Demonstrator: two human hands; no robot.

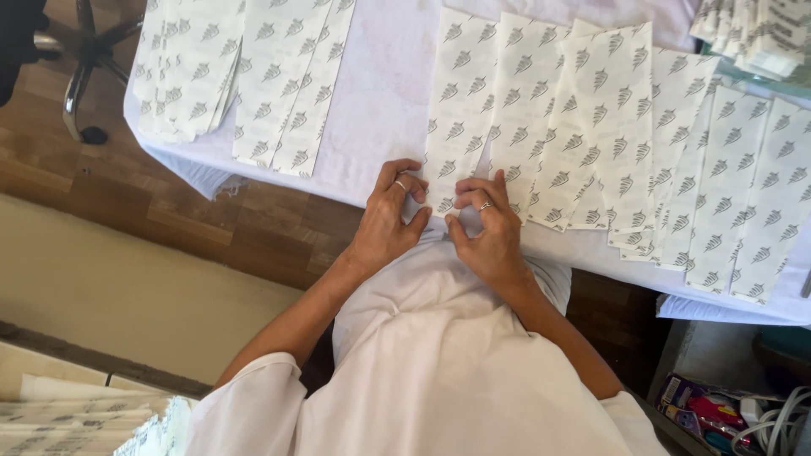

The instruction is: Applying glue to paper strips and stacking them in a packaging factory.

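Landmark: the patterned strip (460,110) under both hands, a long white paper strip printed with grey leaf-like marks, lying on the worktop (384,76) with its near end at the worktop's near edge.
Left hand (390,221): at the near end of that strip, on its left corner; grip pinched on the strip's end, thumb and fingertips pressed together. One ring shows on a finger.
Right hand (488,230): at the same near end, on its right corner, just beside the left hand; grip likewise pinched on the strip's end. One ring shows.
Strips right of the landmark: a fanned row of overlapping strips (676,143), same pattern; about nine can be counted, the exact number hidden by the overlap.
Strips left of the landmark: well apart from it, a second group (245,76); about five, overlapping, the exact count not certain.
Stack: one pile of smaller printed pieces (752,34), beyond the fanned row, far right of the landmark; number cannot be told.
Worktop cover: one white cloth, bare between the landmark and the left group.
Chair: one chair base (89,59) on the wooden floor, far left of the landmark.
Below the worktop: one box of mixed items (726,414), near and right of the landmark.
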